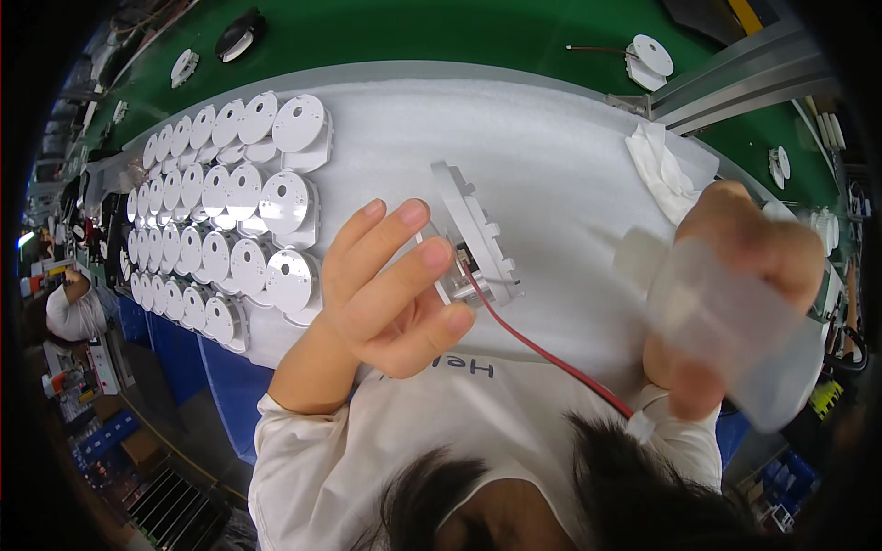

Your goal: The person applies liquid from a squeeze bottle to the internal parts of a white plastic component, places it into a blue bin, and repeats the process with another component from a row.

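In front of my chest, my left hand (pixel 381 294) grips a white plastic housing (pixel 482 239) by its edge, the part turned nearly on its side. A red and black wire (pixel 551 358) runs from its inner side down to a small white connector (pixel 639 427). On the right, my right hand (pixel 753 234) is wrapped round a translucent plastic bottle (pixel 721 308), which is tilted and smeared by motion. The bottle's pale cap end points toward the housing, with a gap between them.
Several rows of white round-faced units (pixel 292 202) stand on the white-covered table (pixel 395 119) to my left. A crumpled white cloth (pixel 660 170) lies at the far right, near a metal frame (pixel 735 87). Beyond runs a green belt (pixel 441 32) carrying scattered units. Another person (pixel 75 308) is at far left.
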Motion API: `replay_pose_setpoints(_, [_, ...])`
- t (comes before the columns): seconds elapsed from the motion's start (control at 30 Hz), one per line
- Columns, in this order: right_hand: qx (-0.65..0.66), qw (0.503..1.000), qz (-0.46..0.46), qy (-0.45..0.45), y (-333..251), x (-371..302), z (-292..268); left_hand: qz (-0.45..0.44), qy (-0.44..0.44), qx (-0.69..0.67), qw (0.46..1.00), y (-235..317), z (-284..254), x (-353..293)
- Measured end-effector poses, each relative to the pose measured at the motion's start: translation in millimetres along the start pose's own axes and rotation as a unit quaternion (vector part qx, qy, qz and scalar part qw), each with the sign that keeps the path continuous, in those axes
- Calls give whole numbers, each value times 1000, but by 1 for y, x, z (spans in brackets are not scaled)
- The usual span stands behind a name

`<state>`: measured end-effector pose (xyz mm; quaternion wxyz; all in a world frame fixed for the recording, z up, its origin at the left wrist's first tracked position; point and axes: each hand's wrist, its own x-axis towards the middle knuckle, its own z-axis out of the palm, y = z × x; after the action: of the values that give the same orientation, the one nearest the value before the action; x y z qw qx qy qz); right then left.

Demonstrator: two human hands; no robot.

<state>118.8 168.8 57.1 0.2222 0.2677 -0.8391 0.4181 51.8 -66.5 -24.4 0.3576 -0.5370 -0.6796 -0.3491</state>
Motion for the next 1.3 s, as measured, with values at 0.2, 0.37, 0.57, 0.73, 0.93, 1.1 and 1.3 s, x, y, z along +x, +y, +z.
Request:
replay_pose_setpoints(0.2, [17,999,-32,14,-19,-2,16,20,-12,-17,1000,-3,0,1])
replay_pose_setpoints(0.37, [8,995,-32,93,-22,-5,35,-14,-9,-23,1000,3,-1,6])
replay_pose_setpoints(0.57, [-10,996,-26,89,-26,-10,37,-34,8,-44,998,3,2,0])
replay_pose_setpoints(0.73, [-37,992,-45,108,-25,-12,43,-28,19,-63,997,0,4,-1])
replay_pose_setpoints(0.93, [-60,984,-100,132,-19,-15,46,-58,-13,-100,993,-2,-5,-2])
replay_pose_setpoints(1.1, [-54,991,-85,93,-20,-17,46,-128,1,-42,991,1,-3,-3])
replay_pose_setpoints(1.3, [-59,970,-164,167,-15,-22,54,-201,-39,-124,971,-2,-8,6])
